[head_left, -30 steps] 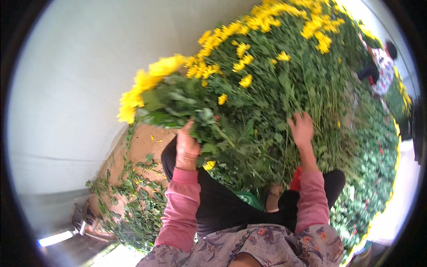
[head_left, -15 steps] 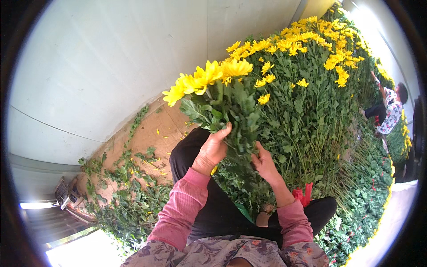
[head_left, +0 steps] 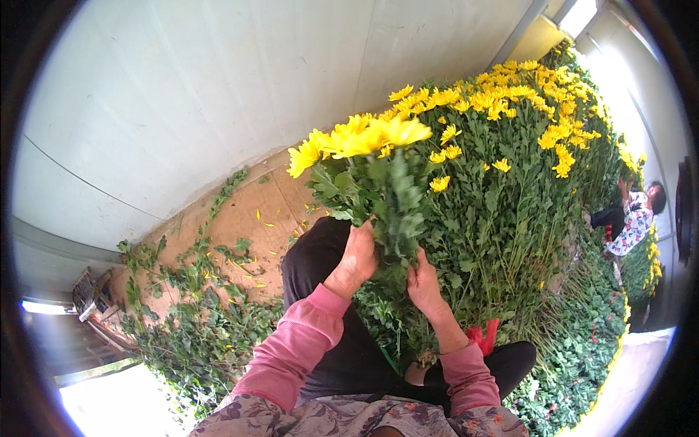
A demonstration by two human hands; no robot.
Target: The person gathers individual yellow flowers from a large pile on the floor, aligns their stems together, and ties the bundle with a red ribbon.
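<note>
A bunch of yellow chrysanthemums (head_left: 362, 140) stands upright before me, its blooms level at the top and its green leaves slightly blurred. My left hand (head_left: 354, 256) is closed round the leafy stems on the left side, thumb upward. Lower on the right side of the same bunch, my right hand (head_left: 425, 282) grips stems among the leaves, its fingertips partly hidden. The lower stems run down between my crossed legs, where foliage covers much of them.
A deep heap of cut chrysanthemums (head_left: 495, 189) lies to my right, with red ribbon (head_left: 483, 336) beside my knee. Stripped leaves (head_left: 196, 313) litter the brown floor (head_left: 266, 197) at left. A pale wall (head_left: 218, 95) rises ahead. Another person (head_left: 632, 222) sits far right.
The whole view has shifted a little. My right hand has come slightly closer to my left on the bunch. The other person's raised arm has dropped.
</note>
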